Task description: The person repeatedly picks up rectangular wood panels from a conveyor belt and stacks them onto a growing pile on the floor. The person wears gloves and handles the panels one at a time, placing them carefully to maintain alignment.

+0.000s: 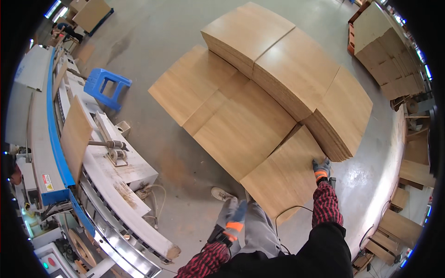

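Observation:
My right hand [321, 168], in a grey glove with an orange band, grips the right edge of a light brown wooden panel [286, 167]. This panel lies askew at the near end of a low layer of wooden panels [245, 123]. Its near corner reaches close to my legs. Behind it rises a taller stack of panels [296, 60], split into several piles side by side. My left hand [235, 222], gloved in blue-grey and orange, hangs in front of my left leg, away from the panels. Its fingers are smeared, and nothing is plainly visible in it.
To the left runs a long machine [120, 204] with a blue-edged guard and a panel [76, 134] standing in it. A blue plastic stool [106, 88] stands beyond. More stacked boards [389, 51] are at the far right. A black cable [277, 217] loops near my legs.

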Available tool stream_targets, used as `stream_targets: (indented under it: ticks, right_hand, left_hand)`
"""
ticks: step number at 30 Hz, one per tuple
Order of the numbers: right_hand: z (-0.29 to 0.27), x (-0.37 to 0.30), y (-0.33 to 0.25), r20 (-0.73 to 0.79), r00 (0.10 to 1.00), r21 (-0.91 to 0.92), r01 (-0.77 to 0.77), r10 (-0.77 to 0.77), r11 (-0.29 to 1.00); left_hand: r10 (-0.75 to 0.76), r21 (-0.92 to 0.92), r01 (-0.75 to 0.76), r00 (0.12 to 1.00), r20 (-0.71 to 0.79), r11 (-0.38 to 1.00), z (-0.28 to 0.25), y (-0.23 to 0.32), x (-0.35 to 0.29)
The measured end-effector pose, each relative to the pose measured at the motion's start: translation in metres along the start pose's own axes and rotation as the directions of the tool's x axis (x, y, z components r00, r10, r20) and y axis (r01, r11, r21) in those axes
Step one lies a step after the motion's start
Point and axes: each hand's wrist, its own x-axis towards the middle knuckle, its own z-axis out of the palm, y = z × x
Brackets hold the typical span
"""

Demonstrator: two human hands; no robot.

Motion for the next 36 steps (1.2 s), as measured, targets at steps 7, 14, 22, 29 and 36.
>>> stream_targets:
  ticks: [7, 14, 22, 29, 36]
  right_hand:
    - [-0.02, 0.017, 0.011, 0.052, 0.999, -0.052, -0.003, 0.006, 0.999]
    - [-0.006, -0.001, 0.033, 0.262, 0.96, 0.079, 0.079, -0.097, 0.994]
    - [0.037, -0.099, 0.004, 0.472, 0.816, 0.672, -0.09, -0.333, 0.735]
    - [-0.125, -0.177, -0.196, 0.417, 0.227, 0.902, -0.225, -0.88, 0.369]
    - [-0.226, -0.327, -0.388, 0.387, 0.12, 0.918, -0.137, -0.914, 0.371]
  left_hand:
    - [-0.54, -0.211, 0.558, 0.83, 0.141, 0.803, 0.095, -0.105, 0.034]
    - [-0.367, -0.293, 0.315, 0.919, -0.145, 0.903, 0.077, -0.084, 0.025]
    - [-0.254, -0.003, 0.3, 0.804, -0.537, 0.954, -0.032, 0.067, -0.08]
    - [-0.15, -0.099, 0.121, 0.54, -0.828, 0.988, -0.208, 0.076, -0.217]
    - [0.549, 0.71, 0.463, 0.449, -0.705, 0.531, -0.239, 0.093, -0.236]
